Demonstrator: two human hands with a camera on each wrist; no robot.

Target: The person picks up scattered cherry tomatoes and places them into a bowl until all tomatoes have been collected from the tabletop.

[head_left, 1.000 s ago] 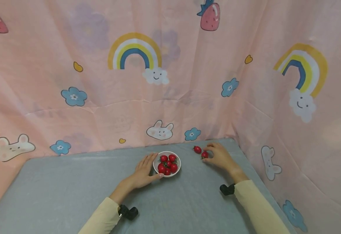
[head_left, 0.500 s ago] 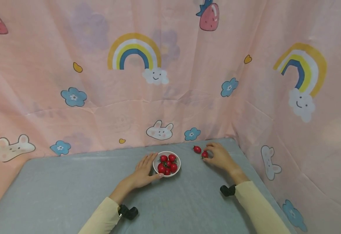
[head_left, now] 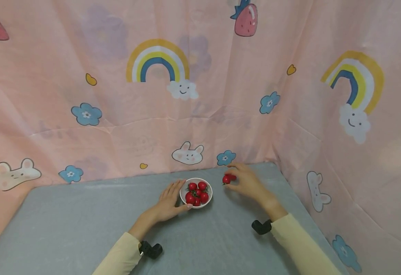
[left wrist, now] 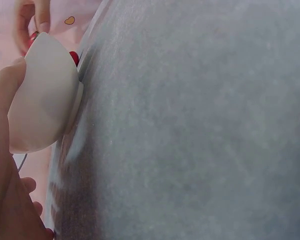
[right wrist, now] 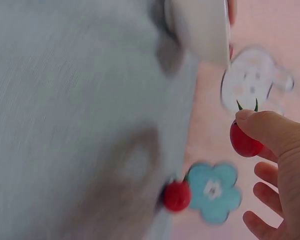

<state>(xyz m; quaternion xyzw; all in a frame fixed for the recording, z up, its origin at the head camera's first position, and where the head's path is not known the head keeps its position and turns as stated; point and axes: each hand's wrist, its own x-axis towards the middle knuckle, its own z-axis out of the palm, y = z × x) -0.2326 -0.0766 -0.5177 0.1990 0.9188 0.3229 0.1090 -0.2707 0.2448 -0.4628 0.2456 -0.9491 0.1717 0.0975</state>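
Note:
My right hand [head_left: 248,185] pinches a red cherry tomato [right wrist: 245,141] between thumb and fingers. In the right wrist view its green sepals poke up by the thumb tip, and it hangs above the table. Another cherry tomato [right wrist: 176,196] lies on the table; the held one partly covers it in the head view. A small white bowl [left wrist: 45,95] stands left of them, with several cherry tomatoes [head_left: 192,186] inside. My left hand [head_left: 167,204] rests against the bowl's left side, its fingers extended along the wall and the thumb tip at the near rim.
A grey cloth covers the table [head_left: 83,217]. Behind and to the right hangs a pink curtain [head_left: 145,126] printed with rainbows, flowers and rabbits, meeting the table's far edge just beyond the tomatoes. Black wrist cameras [head_left: 151,249] sit on both wrists.
My right hand has lifted the nearer cherry tomato off the table and carried it left toward the bowl, passing in front of the other one. My left hand and the bowl stay put.

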